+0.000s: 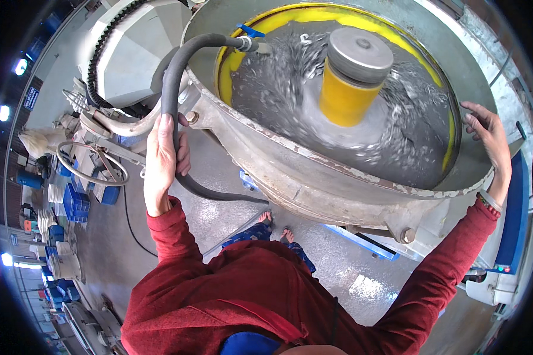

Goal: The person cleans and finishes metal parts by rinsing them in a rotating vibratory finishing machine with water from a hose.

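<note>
My left hand [167, 148] is closed round a dark grey rubber hose [177, 68]. The hose arches up over the rim of a large round metal tub [314, 171] and ends in a metal fitting and a valve with a blue lever [250, 31]. Inside the yellow-lined tub, many small grey metal pieces [278, 89] lie in grey liquid, blurred by motion. A yellow post with a round metal cap [361, 53] rises from the middle. At the tub's right side my right hand [484, 127] reaches over the rim, fingers apart and holding nothing.
The hose's lower part hangs beside the tub, close to my feet on the shiny grey floor [213, 228]. Left of the tub stands a large white faceted metal housing [139, 53]. Blue crates [76, 203] and buckets line the far left. A blue panel [511, 219] is at the right.
</note>
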`<state>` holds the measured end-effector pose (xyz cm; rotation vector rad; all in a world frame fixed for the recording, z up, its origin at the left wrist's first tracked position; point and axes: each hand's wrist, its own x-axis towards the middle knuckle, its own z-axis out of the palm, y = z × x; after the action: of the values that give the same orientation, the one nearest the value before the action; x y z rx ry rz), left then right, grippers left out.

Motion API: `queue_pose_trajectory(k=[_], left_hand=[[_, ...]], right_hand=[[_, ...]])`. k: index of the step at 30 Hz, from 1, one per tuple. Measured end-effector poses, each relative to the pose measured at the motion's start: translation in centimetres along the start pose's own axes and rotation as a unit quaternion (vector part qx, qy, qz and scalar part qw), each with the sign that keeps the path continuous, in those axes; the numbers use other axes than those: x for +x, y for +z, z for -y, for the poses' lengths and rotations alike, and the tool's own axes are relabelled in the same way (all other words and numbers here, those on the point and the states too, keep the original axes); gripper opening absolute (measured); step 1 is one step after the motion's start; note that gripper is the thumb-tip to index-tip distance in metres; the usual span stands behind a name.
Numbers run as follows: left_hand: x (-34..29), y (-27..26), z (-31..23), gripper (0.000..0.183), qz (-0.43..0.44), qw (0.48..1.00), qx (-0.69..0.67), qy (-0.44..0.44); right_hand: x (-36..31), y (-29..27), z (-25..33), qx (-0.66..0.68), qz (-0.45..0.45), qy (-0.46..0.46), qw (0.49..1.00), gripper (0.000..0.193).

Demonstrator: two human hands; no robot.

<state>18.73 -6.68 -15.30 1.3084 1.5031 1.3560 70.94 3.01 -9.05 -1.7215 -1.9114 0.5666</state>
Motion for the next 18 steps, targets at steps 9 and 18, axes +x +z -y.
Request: queue_pose_trajectory(k=[9,18], left_hand=[[0.08,-0.15,-0.05,0.044,0.002,1.0,-0.001,-0.006],[0.35,-0.31,0.04,0.043,0.008,1.0,-0.008,-0.002]], right_hand=[[0.1,-0.02,0.09,-0.003,0.006,-0.004,1.0,0.032],[0.35,0.05,0.15,0.003,0.007,0.001,1.0,0.031]])
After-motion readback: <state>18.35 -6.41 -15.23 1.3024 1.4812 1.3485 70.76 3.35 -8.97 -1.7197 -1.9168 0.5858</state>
